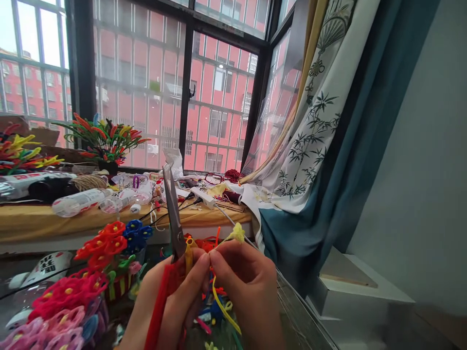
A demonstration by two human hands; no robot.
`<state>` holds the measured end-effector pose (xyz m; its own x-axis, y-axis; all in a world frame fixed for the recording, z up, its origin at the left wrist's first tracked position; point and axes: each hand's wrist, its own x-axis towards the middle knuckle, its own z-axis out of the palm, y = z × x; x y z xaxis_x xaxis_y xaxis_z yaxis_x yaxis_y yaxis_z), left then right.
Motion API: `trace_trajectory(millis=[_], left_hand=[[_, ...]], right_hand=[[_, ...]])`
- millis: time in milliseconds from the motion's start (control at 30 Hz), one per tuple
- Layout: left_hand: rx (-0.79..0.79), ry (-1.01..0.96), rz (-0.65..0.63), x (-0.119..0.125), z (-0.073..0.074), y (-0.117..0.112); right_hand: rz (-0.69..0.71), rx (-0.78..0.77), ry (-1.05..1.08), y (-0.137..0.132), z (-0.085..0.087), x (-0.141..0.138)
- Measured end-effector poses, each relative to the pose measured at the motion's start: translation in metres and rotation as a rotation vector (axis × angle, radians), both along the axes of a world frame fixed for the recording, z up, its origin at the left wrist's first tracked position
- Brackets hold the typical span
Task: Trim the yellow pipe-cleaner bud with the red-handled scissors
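Observation:
In my left hand (pixel 182 296) is a pair of scissors (pixel 172 209), blades pointing up and red handle across the palm. A yellow-orange loop (pixel 188 253) sits by its fingers. My right hand (pixel 248 287) is closed in a pinch, its thumb and fingertip meeting the left fingertips at a thin yellow stem. A small fuzzy yellow flower (pixel 238 232) tops that stem, just above the right index finger. From under the pinch a yellow pipe cleaner (pixel 225 308) hangs down. Where the fingertips meet, the exact grip is hidden.
Red pipe-cleaner flowers (pixel 105 243), blue ones (pixel 136 236) and pink ones (pixel 67 294) stand at the left. Plastic bottles (pixel 80 201), a power strip (pixel 204 197) and a potted arrangement (pixel 107 138) rest on the window ledge. A curtain (pixel 310 146) hangs at the right.

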<state>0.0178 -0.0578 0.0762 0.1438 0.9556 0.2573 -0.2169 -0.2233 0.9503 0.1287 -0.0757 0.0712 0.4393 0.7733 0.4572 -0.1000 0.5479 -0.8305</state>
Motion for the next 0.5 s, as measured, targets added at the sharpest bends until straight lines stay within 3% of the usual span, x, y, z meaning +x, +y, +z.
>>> trace_trajectory(millis=[100,200,500], left_hand=[[-0.051,-0.072,-0.129,-0.0007,-0.0001,-0.0013],[-0.073,-0.114,-0.172,0.0001,0.0037,-0.0025],[-0.119,-0.155,-0.103,0.0005,-0.0053,-0.0036]], right_hand=[[0.063,-0.015,0.026,-0.0008,0.0,0.0002],[0.095,-0.028,0.039,-0.0032,0.0014,0.0006],[0.023,-0.004,-0.042,-0.0038,0.0029,0.0051]])
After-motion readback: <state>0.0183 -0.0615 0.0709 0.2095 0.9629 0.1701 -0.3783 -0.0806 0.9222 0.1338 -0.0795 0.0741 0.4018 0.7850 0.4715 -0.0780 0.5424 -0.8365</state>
